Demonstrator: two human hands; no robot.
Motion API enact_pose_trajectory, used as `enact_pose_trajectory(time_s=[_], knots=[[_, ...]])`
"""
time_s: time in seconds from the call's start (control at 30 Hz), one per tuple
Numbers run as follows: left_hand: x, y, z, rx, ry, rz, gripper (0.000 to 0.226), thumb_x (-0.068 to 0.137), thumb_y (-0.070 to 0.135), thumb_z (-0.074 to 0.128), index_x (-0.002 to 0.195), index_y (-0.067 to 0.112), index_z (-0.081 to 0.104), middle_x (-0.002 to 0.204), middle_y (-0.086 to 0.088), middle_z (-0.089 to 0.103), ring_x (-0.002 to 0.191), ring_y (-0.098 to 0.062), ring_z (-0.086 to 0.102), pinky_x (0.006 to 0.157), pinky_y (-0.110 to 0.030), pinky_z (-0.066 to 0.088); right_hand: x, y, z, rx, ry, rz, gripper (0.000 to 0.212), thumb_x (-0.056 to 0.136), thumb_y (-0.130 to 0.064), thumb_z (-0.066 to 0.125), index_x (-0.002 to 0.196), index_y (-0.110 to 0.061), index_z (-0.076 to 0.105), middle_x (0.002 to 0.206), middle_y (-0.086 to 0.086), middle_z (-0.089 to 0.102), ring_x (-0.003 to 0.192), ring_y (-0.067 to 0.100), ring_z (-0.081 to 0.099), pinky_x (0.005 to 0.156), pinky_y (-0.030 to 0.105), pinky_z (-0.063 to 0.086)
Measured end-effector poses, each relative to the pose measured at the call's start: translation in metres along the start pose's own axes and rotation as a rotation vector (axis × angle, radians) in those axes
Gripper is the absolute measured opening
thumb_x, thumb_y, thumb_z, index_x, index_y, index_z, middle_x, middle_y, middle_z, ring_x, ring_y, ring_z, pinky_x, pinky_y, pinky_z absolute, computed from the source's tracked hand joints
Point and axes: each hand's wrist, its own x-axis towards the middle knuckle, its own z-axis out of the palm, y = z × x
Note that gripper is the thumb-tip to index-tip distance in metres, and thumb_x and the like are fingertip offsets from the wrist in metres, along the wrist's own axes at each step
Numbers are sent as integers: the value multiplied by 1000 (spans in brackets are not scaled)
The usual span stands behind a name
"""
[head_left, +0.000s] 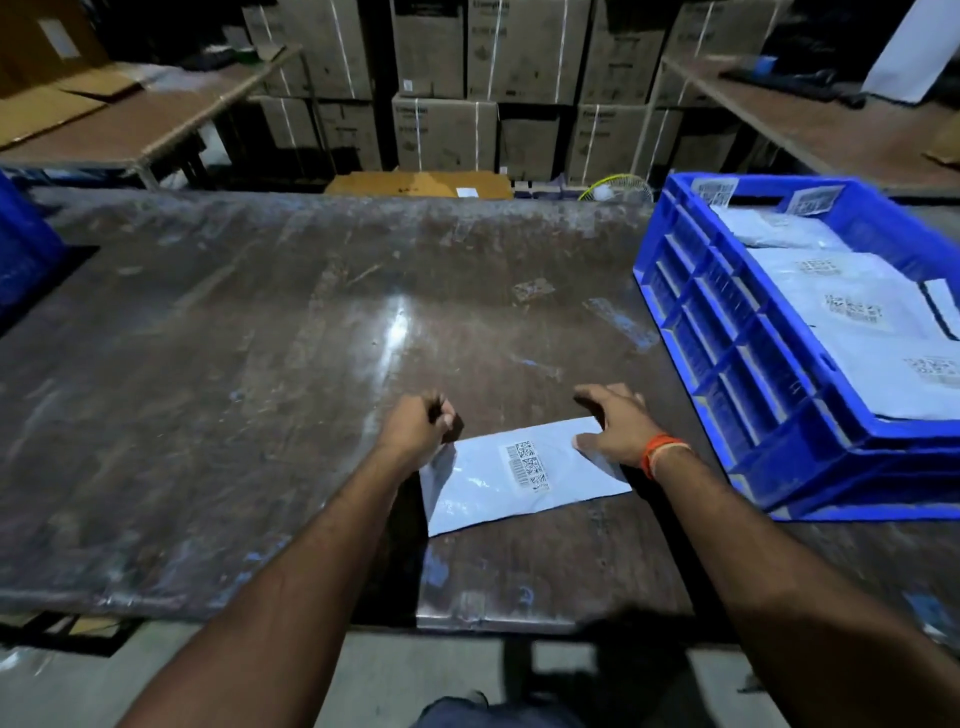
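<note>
Flat grey plastic mailer bag (483, 499) with 1 barcode label is lying on the scuffed dark brown desk (260, 338), close to the near edge. The left hand (415, 431) is curling its fingers tightly and pinching the bag's slightly lifted left corner. The right hand (618, 423) is spreading its fingers wide and pressing down on the bag's far right corner. A blue ribbed plastic crate (727, 322), holding more grey bags, is standing just beside the right hand. Broad desk surface is stretching away to the left and beyond both hands.
</note>
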Motion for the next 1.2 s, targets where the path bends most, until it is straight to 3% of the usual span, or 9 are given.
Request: enact_pose_trajectory(time_s=[0.17, 0.37, 0.47, 0.6, 0.7, 0.83, 0.97, 1.07, 1.2], knots=[[-4, -12, 4, 236, -40, 14, 32, 77, 40, 84, 92, 17, 67, 101, -6, 69, 96, -25, 64, 76, -30, 50, 10, 2, 4, -42, -41, 5, 54, 74, -29, 84, 122, -20, 63, 118, 10, 53, 111, 30, 54, 97, 33, 46], [-5, -12, 8, 341, -79, 66, 23, 89, 37, 73, 78, 17, 69, 98, -11, 73, 96, -29, 67, 78, -29, 48, 9, 1, 8, 47, -71, 34, 23, 75, -24, 81, 74, -20, 58, 78, 0, 65, 75, 17, 60, 63, 27, 43], [-4, -16, 5, 165, -43, 104, 23, 97, 29, 63, 78, 18, 54, 88, -8, 67, 89, -29, 64, 70, -30, 42, -4, 4, 8, 368, 93, -33, 16, 80, -17, 72, 84, -21, 58, 78, 3, 64, 72, 16, 58, 66, 32, 48], [-3, -10, -4, -304, 101, 83, 13, 101, 28, 54, 94, 16, 53, 76, 1, 59, 71, -19, 55, 63, -31, 35, -18, 4, 8, 834, 163, -53, 40, 93, 4, 59, 121, -22, 48, 91, 18, 71, 71, 23, 65, 64, 35, 53], [-7, 11, -9, -635, 81, 65, 18, 100, 41, 55, 112, 27, 52, 90, 3, 59, 80, -17, 57, 72, -37, 49, -21, 2, -2, 803, 300, -112, 36, 92, 6, 55, 108, -26, 59, 104, 6, 70, 77, 8, 63, 73, 29, 50], [-12, 36, -18, -945, -150, 50, 30, 97, 7, 63, 125, 19, 57, 117, -2, 65, 93, -14, 65, 75, -30, 56, -22, -3, -26, 800, 425, -73, 28, 93, 6, 54, 95, -17, 71, 97, -5, 71, 66, -3, 53, 65, 12, 42], [-11, 72, -27, -926, -100, 67, 17, 92, 0, 67, 105, 9, 72, 113, 2, 68, 82, -8, 61, 63, -21, 51, -25, -1, -66, 917, 368, -131, 17, 86, -6, 72, 101, -12, 75, 109, 1, 74, 101, 10, 67, 93, 23, 48], [-11, 110, -39, -1004, -27, 80, 20, 89, -1, 71, 107, 6, 72, 102, 1, 70, 67, -8, 61, 61, -23, 53, -36, -2, -104, 847, 331, -224, 28, 83, -6, 77, 111, -11, 73, 111, -6, 72, 104, -7, 64, 86, 9, 46], [-16, 173, -44, -954, 63, 114, 22, 87, 1, 74, 108, 8, 73, 102, 3, 68, 76, -12, 61, 62, -23, 55, -47, 11, -162, 810, 393, -292, 23, 86, -6, 75, 108, -11, 74, 105, -9, 71, 95, -15, 60, 78, 12, 49]])
